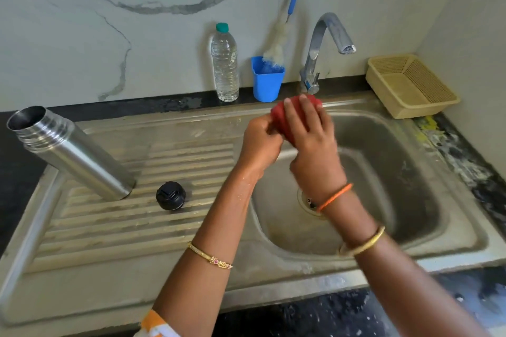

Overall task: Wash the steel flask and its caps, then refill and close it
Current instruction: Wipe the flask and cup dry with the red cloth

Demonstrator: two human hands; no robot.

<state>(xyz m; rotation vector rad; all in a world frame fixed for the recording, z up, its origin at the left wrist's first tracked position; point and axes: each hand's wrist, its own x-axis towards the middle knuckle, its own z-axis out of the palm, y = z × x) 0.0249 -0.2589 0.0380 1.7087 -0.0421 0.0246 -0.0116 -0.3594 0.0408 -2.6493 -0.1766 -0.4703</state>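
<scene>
I hold a red scrub pad (294, 115) over the steel sink (462, 230); my right hand (312, 142) wraps over it and my left hand (260, 142) pinches its near edge. On the ribbed drainboard (131, 227) to my left the open steel flask (68, 152) stands uncapped, with a black cap (170, 195) just beside its base. Against the marble wall stand a water bottle (225, 63), a blue cup (267, 79) with a bottle brush (276, 48), the tap (323, 49) and a beige basket (410, 85).

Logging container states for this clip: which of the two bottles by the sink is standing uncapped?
The steel flask on the draining board, at the left; its threaded mouth is open. The clear plastic water bottle against the wall has its green cap on.
</scene>
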